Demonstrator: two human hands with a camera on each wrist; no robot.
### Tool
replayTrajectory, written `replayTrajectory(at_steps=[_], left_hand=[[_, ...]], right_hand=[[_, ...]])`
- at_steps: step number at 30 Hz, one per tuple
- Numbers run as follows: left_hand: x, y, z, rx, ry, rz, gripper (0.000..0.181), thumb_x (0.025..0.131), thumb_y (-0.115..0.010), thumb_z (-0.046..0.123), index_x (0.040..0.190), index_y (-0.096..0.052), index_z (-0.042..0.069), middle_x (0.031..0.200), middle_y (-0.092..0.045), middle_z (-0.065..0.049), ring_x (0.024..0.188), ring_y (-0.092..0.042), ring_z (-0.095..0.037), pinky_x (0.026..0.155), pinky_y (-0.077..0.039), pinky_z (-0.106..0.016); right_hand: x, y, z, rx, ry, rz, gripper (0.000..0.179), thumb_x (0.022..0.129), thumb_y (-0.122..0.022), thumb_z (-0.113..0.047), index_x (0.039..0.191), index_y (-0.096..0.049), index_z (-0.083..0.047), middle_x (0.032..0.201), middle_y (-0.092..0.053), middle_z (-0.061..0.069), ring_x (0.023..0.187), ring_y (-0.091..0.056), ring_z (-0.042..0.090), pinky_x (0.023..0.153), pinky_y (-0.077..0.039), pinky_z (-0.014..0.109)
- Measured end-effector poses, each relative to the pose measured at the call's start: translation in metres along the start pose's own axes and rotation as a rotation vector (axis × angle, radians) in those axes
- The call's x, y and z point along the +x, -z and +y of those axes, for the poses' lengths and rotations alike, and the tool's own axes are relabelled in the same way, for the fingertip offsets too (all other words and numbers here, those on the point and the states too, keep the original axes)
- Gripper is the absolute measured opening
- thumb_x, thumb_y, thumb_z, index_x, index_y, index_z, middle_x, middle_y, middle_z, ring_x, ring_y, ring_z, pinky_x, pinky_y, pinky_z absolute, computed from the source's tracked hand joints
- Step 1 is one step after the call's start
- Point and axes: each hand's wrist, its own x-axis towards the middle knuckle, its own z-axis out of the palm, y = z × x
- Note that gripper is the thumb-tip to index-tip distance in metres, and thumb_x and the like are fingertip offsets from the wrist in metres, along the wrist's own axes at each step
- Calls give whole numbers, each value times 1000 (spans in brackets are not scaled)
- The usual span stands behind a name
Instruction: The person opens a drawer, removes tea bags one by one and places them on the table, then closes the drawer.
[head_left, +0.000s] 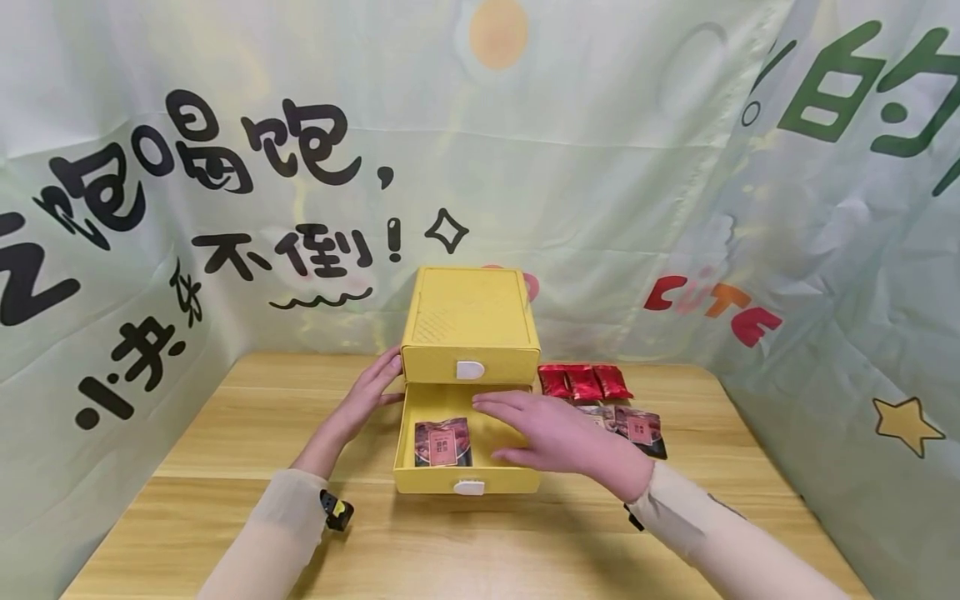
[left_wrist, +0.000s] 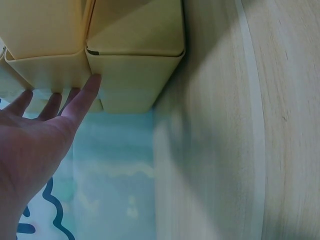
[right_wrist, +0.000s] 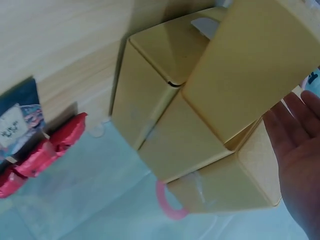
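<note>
Two bare hands are apart, fingers extended: the left hand point(head_left: 365, 396) touches the side of a yellow cabinet point(head_left: 472, 308), the right hand point(head_left: 558, 433) is over its pulled-out drawer point(head_left: 420, 481). Between them, inside, lies a dark packet point(head_left: 442, 443). Past the right hand, three red packets point(head_left: 584, 382) lie on the table point(head_left: 225, 467).

What the person wears

Left sleeve point(head_left: 262, 525) pale cream, wrinkled; black boxy wrist unit point(head_left: 340, 521) with yellow patch point(head_left: 341, 507) at its inner side. Right sleeve point(head_left: 723, 537) same cream, creased, short grey strip point(head_left: 726, 505) on upper edge; small black piece point(head_left: 633, 517) at cuff point(head_left: 649, 495)
</note>
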Motion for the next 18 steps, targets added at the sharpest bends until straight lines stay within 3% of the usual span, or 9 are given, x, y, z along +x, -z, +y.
replayTrajectory(at_steps=[10, 18], left_hand=[[0, 1, -2, -6, 9, -4, 61, 114, -34, 35, 165, -21, 4, 169, -23, -22, 152, -28, -44, 114, -41, -64], [0, 0, -1, -1, 6, 6, 63, 114, -35, 35, 165, -20, 3, 169, -24, -23, 151, -29, -45, 113, -42, -64]], right_hand=[[25, -2, -2, -5, 38, -134, 61, 95, -77, -43, 144, -61, -10, 143, -64, 5, 128, -63, 22, 103, -56, 38], [45, -9, -7, -28, 89, -221, 57, 96, -76, -42, 143, -63, -11, 143, -64, 2, 131, -60, 17, 108, -52, 34]])
